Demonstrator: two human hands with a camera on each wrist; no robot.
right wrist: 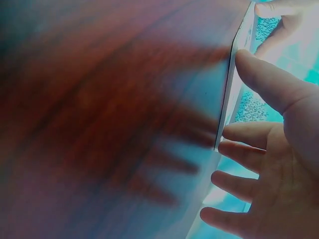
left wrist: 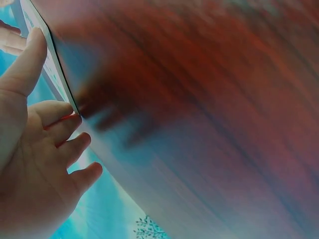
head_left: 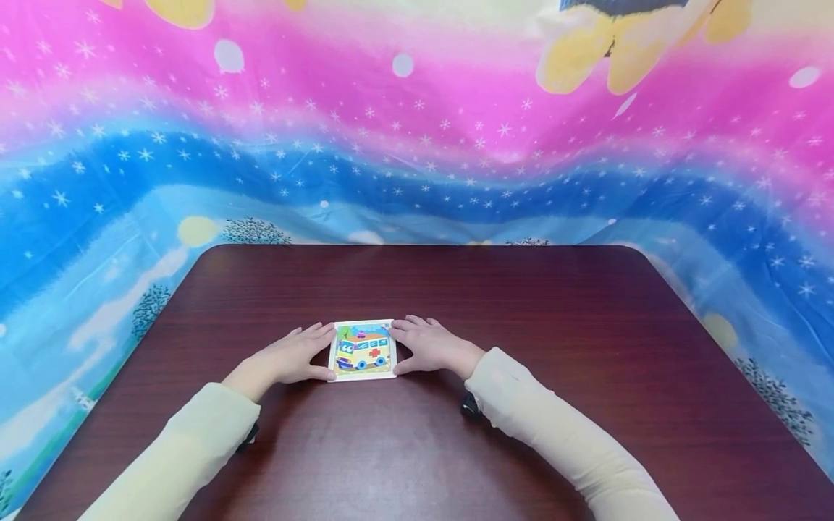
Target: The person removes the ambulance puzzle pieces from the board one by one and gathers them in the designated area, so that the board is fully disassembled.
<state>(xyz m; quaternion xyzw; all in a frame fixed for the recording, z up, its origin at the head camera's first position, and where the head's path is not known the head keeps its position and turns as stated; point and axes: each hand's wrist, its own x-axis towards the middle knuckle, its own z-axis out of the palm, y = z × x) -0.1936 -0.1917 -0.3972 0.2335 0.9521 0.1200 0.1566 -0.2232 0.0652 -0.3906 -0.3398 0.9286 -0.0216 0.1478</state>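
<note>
One flat, square panel with a white border (head_left: 363,351), printed with a cartoon yellow van bearing a red cross, lies left of centre in the lower half of the frame, on a dark reddish-brown wood-grain surface (head_left: 417,449). At its left side is the bare left hand (head_left: 296,354), thumb spread well away from the nearly straight fingers; the thumb tip meets the panel's lower left corner and the index fingertip its upper left corner. Mirroring it, the bare right hand (head_left: 426,346) is spread just as wide at the panel's right side, its thumb at the lower right corner and its foremost fingertips at the upper right. Both touch the edges with extended fingers rather than curling round them. Both wrist views show the outer fingers fanned apart beyond the panel, with blurred finger reflections on the glossy surface. Pale cream long sleeves (head_left: 554,427) enter from the lower left and lower right. Behind the surface, a pink, blue and white cloth patterned with snowflakes (head_left: 391,152) fills the upper part of the frame.
</note>
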